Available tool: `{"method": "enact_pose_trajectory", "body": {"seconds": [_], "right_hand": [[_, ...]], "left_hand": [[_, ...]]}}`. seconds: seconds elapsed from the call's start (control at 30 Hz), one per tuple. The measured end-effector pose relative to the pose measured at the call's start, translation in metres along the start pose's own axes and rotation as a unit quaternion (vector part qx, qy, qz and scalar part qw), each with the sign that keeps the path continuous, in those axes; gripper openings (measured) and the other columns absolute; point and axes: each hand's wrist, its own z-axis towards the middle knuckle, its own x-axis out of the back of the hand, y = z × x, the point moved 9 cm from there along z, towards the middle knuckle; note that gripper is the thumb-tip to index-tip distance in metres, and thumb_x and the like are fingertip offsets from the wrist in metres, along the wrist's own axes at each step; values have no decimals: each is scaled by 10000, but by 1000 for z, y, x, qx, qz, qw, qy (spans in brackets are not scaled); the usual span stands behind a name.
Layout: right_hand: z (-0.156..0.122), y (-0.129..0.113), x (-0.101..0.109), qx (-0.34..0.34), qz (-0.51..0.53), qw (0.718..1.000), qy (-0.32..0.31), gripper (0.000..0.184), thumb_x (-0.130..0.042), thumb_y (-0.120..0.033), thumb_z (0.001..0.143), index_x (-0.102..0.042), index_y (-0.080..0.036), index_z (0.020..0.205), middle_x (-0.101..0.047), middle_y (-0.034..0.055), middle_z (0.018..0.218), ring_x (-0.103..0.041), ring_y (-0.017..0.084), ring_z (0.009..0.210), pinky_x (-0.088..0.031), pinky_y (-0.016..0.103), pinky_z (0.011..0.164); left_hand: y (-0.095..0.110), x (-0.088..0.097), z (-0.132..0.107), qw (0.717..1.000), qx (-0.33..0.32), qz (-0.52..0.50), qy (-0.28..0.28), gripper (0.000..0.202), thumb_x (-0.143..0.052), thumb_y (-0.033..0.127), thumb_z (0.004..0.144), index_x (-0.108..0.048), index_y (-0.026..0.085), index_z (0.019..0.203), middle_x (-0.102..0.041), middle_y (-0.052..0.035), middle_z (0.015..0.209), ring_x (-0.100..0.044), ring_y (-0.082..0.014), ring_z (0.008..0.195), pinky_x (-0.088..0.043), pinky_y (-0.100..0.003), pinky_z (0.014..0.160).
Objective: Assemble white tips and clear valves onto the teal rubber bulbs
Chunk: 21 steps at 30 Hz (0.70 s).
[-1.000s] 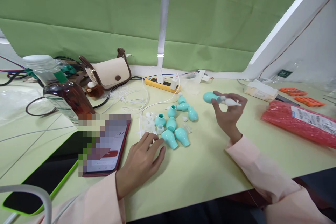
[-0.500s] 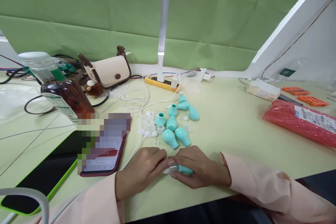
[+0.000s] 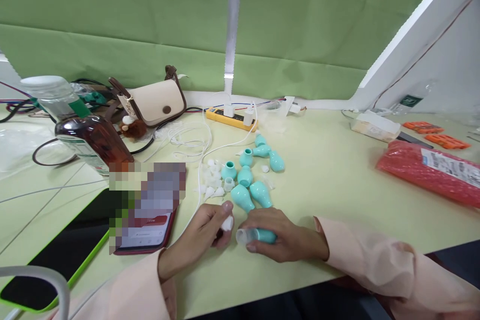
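My right hand (image 3: pixel 275 235) is closed around a turquoise squeeze bulb (image 3: pixel 267 236). From its end sticks a translucent plastic collar (image 3: pixel 245 237), pointing left with its round mouth toward my left hand. My left hand (image 3: pixel 210 227) pinches a small white plastic tip (image 3: pixel 227 223) between thumb and curled fingers, a short gap from the collar. Just beyond the hands, several loose turquoise bulbs (image 3: pixel 243 197) lie or stand on the table, two with dark open mouths upward. Beside them is a heap of small white plastic pieces (image 3: pixel 212 175) and a clear ring-like collar (image 3: pixel 229 184).
To the left lie a phone with a red case (image 3: pixel 157 205), a green-edged phone (image 3: pixel 71 250) and a tilted bottle of brown liquid (image 3: pixel 93 142). Behind are a cream handbag (image 3: pixel 155 102) and a yellow power strip (image 3: pixel 225 119) with white cables. A red bubble-wrap parcel (image 3: pixel 412 167) rests at right.
My left hand has drawn back to the left, away from the bulb's collar, and the white tip in it now shows. My right hand keeps its hold, the collar's mouth now uncovered.
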Motion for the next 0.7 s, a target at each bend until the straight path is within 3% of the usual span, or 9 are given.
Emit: {"method": "enact_pose_trajectory", "body": {"seconds": [0.1,0.17,0.3,0.4,0.47,0.6,0.7], "right_hand": [[-1,15,-2,-86,-34,996,-14,195,-383,-302,843,-499,-169,924,-613,56,829,-557,144,740,-436,259,664],[-1,23,3,-133,-48,990,6,198,-360,-299,851,-500,-167,896,-614,59,821,-558,153,726,-440,269,649],[-2,32,16,-169,-49,983,61,187,-360,-280,853,-497,-168,912,-608,58,792,-568,157,719,-450,270,638],[-2,36,24,-162,-70,979,100,183,-373,-274,846,-496,-167,929,-599,78,833,-567,184,810,-457,311,699],[-2,38,27,-146,-88,978,117,188,-379,-274,843,-492,-169,949,-599,93,884,-557,204,879,-453,355,753],[-2,32,29,-87,-113,979,142,218,-387,-267,841,-455,-184,1031,-602,94,983,-549,206,960,-379,429,899],[-3,22,27,-44,-130,982,126,215,-380,-251,845,-445,-199,1043,-620,75,938,-574,187,907,-405,398,881]], "left_hand": [[9,21,0,990,-48,76,108,313,-351,390,848,-448,162,657,-427,36,545,-385,-81,485,-319,-199,458],[11,28,0,975,-57,157,146,210,-425,375,820,-455,178,755,-443,40,607,-412,-87,525,-333,-191,461],[14,13,1,927,-101,347,105,143,-485,324,796,-467,185,824,-539,21,692,-503,-113,596,-406,-216,530],[21,-10,-1,852,-181,488,48,131,-498,299,789,-501,169,808,-580,-29,749,-545,-167,677,-448,-272,575],[22,-15,-1,813,-200,545,41,117,-493,277,790,-516,164,771,-583,-53,768,-552,-195,713,-467,-300,579],[18,-4,5,795,-189,571,78,78,-473,225,799,-515,159,799,-588,-80,869,-554,-221,834,-496,-340,653],[16,2,6,790,-191,575,96,123,-448,187,812,-505,157,916,-584,-88,975,-539,-222,928,-497,-351,725]]}}
